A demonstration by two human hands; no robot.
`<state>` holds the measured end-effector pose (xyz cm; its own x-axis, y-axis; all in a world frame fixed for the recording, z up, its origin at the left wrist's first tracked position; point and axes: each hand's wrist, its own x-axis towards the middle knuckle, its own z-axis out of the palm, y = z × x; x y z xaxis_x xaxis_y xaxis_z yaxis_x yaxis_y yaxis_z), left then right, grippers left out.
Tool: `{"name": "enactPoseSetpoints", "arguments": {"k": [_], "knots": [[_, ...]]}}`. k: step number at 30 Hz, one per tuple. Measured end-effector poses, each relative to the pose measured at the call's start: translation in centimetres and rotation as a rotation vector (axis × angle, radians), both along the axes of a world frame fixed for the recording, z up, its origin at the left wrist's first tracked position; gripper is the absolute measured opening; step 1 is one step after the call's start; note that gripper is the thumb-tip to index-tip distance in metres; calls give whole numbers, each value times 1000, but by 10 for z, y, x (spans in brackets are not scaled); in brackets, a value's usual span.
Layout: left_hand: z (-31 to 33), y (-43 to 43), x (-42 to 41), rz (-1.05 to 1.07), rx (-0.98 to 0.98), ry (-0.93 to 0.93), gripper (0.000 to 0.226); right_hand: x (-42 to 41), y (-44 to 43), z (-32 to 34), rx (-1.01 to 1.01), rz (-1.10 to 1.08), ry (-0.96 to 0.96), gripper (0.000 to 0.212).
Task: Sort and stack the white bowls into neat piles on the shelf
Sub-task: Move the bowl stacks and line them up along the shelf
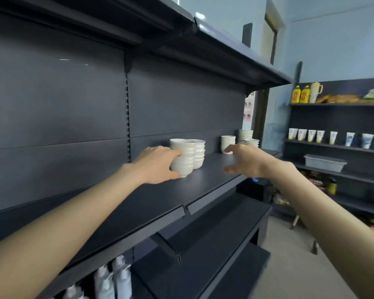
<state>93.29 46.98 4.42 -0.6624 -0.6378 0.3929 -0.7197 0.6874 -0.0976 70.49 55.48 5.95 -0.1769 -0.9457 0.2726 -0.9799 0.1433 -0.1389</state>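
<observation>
Two bare forearms reach in from the bottom corners, both going for the dark middle shelf (160, 201). Left hand (158, 165) has its fingers and thumb curled round the side of the front pile of white bowls (183, 158), which sits on the shelf near the back panel. A second pile (200, 152) is right behind it, touching or nearly so. Right hand (246, 160) is spread wide, fingers loose, holding nothing, and sits just above the shelf surface a bit to the right of those two piles. Behind it there are three more piles: a short one (227, 143), a taller one (245, 134) and a low one (255, 142) half hidden by the hand. So five piles total by my count; can't count the bowls in each, the rims blur together. On the far rack, two yellow bottles (300, 94) are up top and one grey tub (324, 162) is lower down. Some blurry white bottles (115, 277) are on the bottom shelf by my left arm.
</observation>
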Motion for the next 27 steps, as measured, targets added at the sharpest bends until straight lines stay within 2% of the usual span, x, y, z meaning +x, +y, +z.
{"name": "enactPoseSetpoints", "arguments": {"k": [9,15,19,22,27], "knots": [[-19,-103,-124,17,-7,-48,49,-109,-110,-13,37,20,25,69],[-5,-156,-165,83,-33,-13,54,-155,-193,-7,13,125,19,69],[-8,-185,-159,179,-26,133,61,-160,-258,-10,12,293,-36,68],[-23,-197,-153,278,-18,260,82,-153,-296,-19,9,458,-158,71],[-56,-208,-156,427,166,521,110,-151,-337,-33,12,678,-320,83]]}}
